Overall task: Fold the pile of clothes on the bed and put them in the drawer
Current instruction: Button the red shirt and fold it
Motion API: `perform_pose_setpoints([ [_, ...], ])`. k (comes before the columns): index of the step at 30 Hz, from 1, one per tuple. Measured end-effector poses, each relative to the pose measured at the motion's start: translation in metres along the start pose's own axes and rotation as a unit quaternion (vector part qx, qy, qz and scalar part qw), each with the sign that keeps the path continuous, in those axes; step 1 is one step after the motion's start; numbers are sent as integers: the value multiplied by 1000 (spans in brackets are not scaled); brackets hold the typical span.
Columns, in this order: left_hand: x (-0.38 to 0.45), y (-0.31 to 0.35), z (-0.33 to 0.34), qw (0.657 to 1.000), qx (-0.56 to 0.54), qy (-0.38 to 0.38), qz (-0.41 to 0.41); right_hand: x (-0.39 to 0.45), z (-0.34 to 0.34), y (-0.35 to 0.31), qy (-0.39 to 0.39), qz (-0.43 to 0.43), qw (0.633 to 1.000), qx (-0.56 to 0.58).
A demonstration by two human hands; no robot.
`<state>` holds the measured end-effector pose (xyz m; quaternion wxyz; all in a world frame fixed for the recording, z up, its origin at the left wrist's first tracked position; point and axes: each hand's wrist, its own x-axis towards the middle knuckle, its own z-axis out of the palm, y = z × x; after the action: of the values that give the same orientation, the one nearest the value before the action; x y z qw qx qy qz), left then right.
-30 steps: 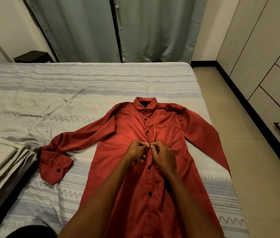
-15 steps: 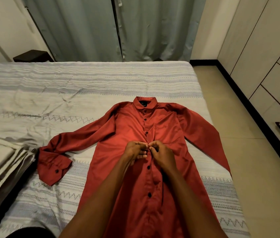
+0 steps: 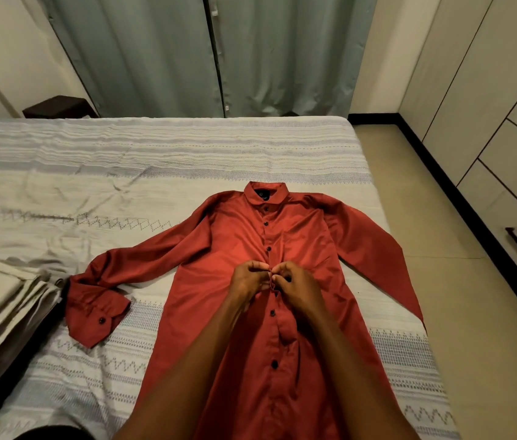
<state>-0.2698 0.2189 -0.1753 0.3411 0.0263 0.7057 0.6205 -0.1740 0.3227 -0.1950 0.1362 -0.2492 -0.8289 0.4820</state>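
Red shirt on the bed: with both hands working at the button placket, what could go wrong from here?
1. The left hand and right hand pinch and bunch the placket of the red shirt; that wrinkle may get folded in.
2. The shirt's right sleeve lies near the edge of the bed and could slip off.

Grey-green curtains (image 3: pixel 212 52) hang behind, cream walls (image 3: pixel 3 49), beige floor (image 3: pixel 460 281), wardrobe (image 3: pixel 489 90) at right.

red shirt (image 3: pixel 228 249) (flat), both hands pinching placket
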Motion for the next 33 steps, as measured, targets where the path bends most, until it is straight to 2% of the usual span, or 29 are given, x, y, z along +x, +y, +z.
perform_pose_setpoints([
  [5, 4, -6, -1, 1000, 12, 9, 14, 2, 8, 9, 8, -10, 999, -52],
  [8, 4, -12, 2, 997, 57, 18, 44, 0, 12, 13, 27, -18, 996, -86],
  [10, 5, -12, 2, 996, 70, 32, 50, -1, 14, 17, 36, -18, 998, -56],
  [15, 4, -6, 5, 999, 26, 41, -9, -2, 17, 26, 28, 1, 998, 47],
  [20, -3, -9, 2, 975, 182, 93, 92, -9, 2, 8, 24, 27, 995, 91],
  [27, -30, -24, -15, 949, 254, 81, 168, -54, -10, -3, 113, -3, 986, -122],
  [30, -48, -38, -24, 948, 245, 89, 182, -75, 2, -8, 108, 32, 964, -242],
  [33, -64, -53, -31, 951, 231, 105, 177, -79, 13, -13, 101, 84, 943, -305],
])
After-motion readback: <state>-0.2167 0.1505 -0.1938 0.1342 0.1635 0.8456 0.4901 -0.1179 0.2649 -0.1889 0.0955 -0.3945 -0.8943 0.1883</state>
